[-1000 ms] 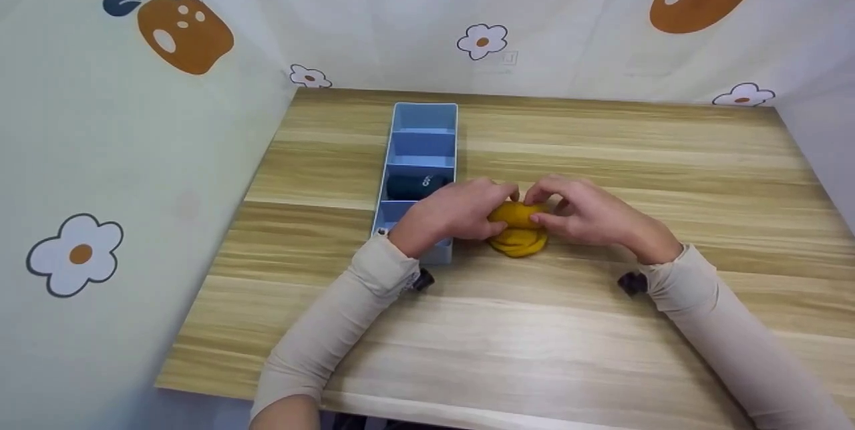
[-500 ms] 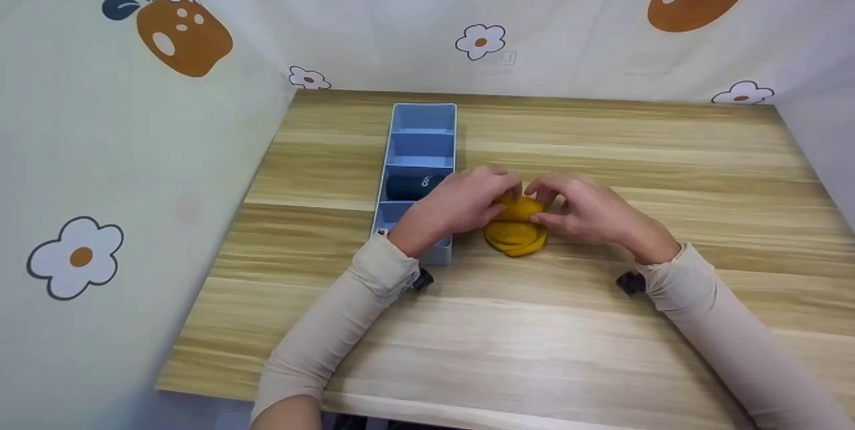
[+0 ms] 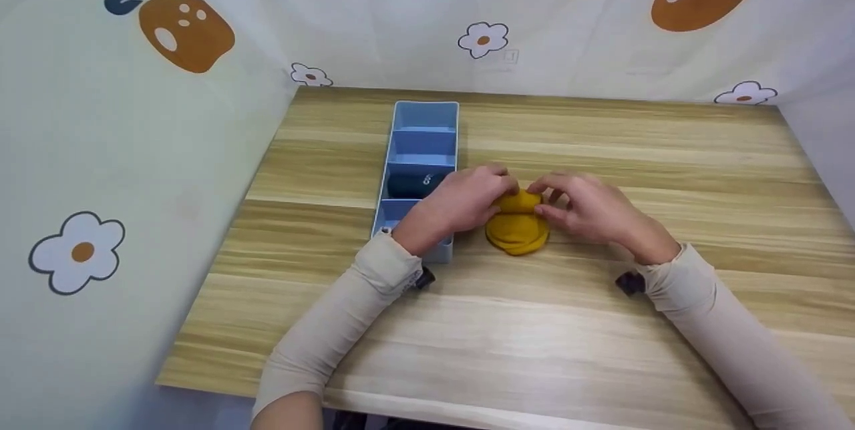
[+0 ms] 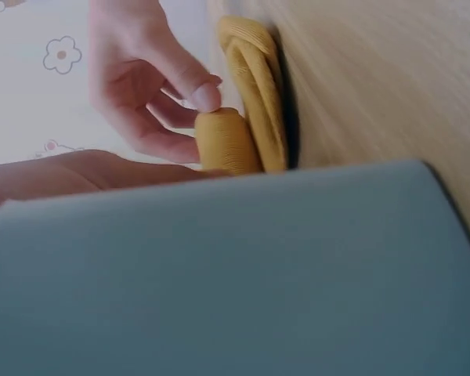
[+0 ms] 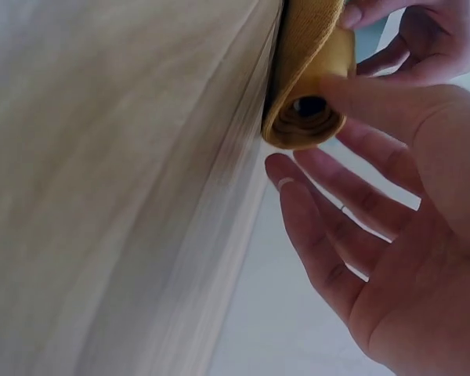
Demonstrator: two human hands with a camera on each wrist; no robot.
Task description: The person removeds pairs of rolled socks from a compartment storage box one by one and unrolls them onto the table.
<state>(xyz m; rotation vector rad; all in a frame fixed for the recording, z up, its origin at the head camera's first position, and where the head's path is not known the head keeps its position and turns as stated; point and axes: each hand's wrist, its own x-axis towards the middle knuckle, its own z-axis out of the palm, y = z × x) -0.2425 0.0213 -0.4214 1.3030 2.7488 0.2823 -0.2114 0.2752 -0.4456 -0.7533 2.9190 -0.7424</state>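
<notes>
A mustard-yellow ribbed sock (image 3: 518,231) lies partly rolled up on the table, its flat rounded end toward the person. My left hand (image 3: 471,196) holds the left end of the roll, thumb on the near side and fingers at the far side. At the other end, my right hand (image 3: 591,211) pinches the roll between thumb and fingers. The right wrist view shows the coiled layers of the sock (image 5: 305,117), with the right thumb on top and the other fingers spread below. In the left wrist view a blue box wall (image 4: 243,282) hides most of the left hand.
A long blue divided box (image 3: 457,129) stands just left of the sock, under the left forearm. One compartment holds a dark rolled cloth (image 3: 411,185) with light lettering. Patterned sheets (image 3: 401,29) border the wooden table (image 3: 601,143) at the back and sides.
The hands have rolled the sock slightly away from the person. More of its flat near end shows now, and the fingers sit a little farther back. The box stays put.
</notes>
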